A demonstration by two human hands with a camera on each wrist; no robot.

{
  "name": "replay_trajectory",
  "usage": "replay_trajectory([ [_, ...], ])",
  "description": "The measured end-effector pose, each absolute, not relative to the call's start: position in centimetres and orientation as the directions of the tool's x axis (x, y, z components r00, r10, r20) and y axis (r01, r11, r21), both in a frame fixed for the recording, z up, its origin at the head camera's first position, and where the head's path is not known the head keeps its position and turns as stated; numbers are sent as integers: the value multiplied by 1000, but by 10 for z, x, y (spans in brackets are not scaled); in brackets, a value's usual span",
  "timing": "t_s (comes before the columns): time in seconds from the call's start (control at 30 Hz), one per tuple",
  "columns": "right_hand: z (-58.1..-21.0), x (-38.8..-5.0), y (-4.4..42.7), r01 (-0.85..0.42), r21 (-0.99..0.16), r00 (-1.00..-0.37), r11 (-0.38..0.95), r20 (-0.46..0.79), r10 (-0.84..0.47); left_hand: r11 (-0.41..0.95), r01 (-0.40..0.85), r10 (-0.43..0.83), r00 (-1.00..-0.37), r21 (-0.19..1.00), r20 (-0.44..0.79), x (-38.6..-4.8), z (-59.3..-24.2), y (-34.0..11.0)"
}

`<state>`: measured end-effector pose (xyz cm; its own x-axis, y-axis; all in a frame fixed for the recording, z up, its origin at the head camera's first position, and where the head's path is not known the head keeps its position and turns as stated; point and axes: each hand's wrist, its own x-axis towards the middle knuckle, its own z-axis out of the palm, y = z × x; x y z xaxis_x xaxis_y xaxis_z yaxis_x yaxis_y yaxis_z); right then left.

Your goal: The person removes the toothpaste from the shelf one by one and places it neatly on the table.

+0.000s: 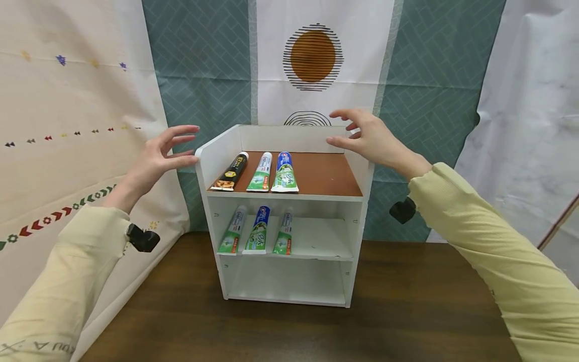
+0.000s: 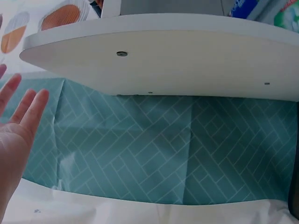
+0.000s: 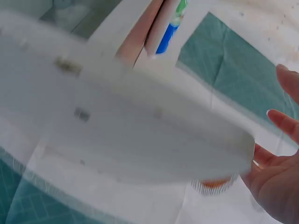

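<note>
A small white shelf unit [image 1: 291, 303] stands on the table. On its brown top lie a black toothpaste tube [image 1: 232, 172], a green-and-white toothpaste tube [image 1: 261, 173] and a blue-and-green toothpaste tube [image 1: 285, 173]. Two green-and-white tubes, a left one [image 1: 233, 230] and a right one [image 1: 284, 233], flank a blue-and-green tube [image 1: 258, 230] on the middle board. My left hand [image 1: 158, 158] is beside the unit's upper left corner, fingers extended, holding nothing. Over the right end of the top hovers my right hand [image 1: 368, 138], empty, its fingers loosely bent. Whether either hand touches the unit, I cannot tell.
A dark wooden table [image 1: 416, 301] carries the unit. Behind it hangs a teal and white patterned cloth [image 1: 429, 75]. A cream cloth [image 1: 81, 125] is on the left, a pale cloth [image 1: 520, 115] on the right. Side panels and a back panel [image 1: 280, 137] edge the top.
</note>
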<state>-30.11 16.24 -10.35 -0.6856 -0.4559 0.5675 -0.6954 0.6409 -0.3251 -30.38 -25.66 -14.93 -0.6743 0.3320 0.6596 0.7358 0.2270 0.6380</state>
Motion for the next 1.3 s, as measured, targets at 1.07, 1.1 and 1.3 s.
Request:
replay_trajectory([
  [1.07, -131, -329, 72, -457, -639, -825, 619, 45, -563, 229, 629, 348, -766, 743, 541, -325, -161, -251],
  [1.1, -131, -328, 69, -442, -644, -834, 624, 38, -551, 228, 629, 348, -765, 743, 541, -325, -161, -251],
  [1.3, -130, -329, 63, -343, -717, -864, 607, -12, -503, 212, 623, 346, -768, 753, 539, -324, -161, -251],
])
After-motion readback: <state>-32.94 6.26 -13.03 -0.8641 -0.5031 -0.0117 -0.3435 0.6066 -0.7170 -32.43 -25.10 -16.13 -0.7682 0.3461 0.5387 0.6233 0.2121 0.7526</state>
